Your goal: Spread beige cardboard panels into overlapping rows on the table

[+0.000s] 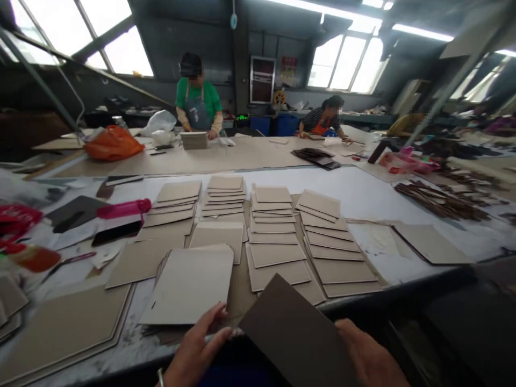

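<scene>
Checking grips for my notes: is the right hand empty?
No, the right hand holds a dark brown panel by its edge.

A bright pink item (121, 209) lies just beside a flat black object (116, 233) (an orange plastic bag (112, 145) slumps farther back).

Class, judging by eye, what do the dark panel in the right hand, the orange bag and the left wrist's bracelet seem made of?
Dark panel: possibly leather or coated board, matte; flat, with straight edges.
Orange bag: probably thin plastic, slightly shiny; it bunches in folds.
Bracelet: perhaps polished metal, from its pale gleam.
</scene>
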`<action>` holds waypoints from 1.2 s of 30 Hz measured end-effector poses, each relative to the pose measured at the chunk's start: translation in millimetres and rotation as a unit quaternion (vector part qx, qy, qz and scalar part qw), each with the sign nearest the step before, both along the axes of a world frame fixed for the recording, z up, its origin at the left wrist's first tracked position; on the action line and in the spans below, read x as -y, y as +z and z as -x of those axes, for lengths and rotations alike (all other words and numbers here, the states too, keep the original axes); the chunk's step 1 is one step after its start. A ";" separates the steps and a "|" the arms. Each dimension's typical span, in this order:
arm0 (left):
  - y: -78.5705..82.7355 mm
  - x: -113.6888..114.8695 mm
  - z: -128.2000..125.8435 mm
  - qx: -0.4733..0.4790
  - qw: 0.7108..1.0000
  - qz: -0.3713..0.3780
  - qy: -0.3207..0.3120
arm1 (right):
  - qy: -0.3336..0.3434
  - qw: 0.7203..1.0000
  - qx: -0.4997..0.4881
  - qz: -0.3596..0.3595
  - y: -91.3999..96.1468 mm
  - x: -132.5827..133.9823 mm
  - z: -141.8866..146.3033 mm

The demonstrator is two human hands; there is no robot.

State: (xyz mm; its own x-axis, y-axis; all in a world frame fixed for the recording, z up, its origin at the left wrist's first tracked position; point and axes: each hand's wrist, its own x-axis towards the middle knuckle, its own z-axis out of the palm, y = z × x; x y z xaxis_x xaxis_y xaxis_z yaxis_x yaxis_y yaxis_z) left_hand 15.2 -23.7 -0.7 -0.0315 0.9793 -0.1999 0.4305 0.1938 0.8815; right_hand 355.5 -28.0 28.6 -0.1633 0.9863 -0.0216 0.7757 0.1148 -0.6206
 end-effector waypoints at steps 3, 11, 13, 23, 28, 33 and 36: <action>16.3 -4.5 47.1 0.054 0.998 0.022 0.017 | 0.059 0.998 -0.003 0.029 15.8 -38.4 74.4; 26.8 -8.4 136.7 0.143 0.985 0.041 0.089 | 0.143 0.988 0.042 0.032 47.0 -89.7 204.4; 27.6 -11.9 151.0 0.172 0.977 0.047 0.115 | 0.143 0.989 0.033 -0.012 59.2 -99.0 218.1; 21.6 -43.6 170.6 0.361 0.894 0.080 0.252 | -0.041 0.994 -0.058 0.079 10.0 -98.9 225.5; 4.9 -49.1 173.9 0.335 0.907 0.100 0.237 | -0.024 0.996 -0.038 0.080 -24.7 -92.0 240.4; -16.0 -50.3 182.6 0.296 0.925 0.120 0.209 | -0.037 0.994 -0.030 0.101 -43.8 -81.4 242.7; -28.2 -50.2 188.5 0.213 0.956 0.114 0.168 | -0.036 0.993 -0.033 0.111 -56.3 -72.1 243.8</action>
State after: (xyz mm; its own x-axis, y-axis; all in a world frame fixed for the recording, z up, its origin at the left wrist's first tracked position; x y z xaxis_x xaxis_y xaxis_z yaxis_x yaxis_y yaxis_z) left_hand -173.4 26.5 -28.9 -0.2049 0.8582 -0.4707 -0.0774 0.4652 0.8818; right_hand 111.8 44.0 -27.7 -0.1017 0.9677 -0.2308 0.7341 -0.0836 -0.6739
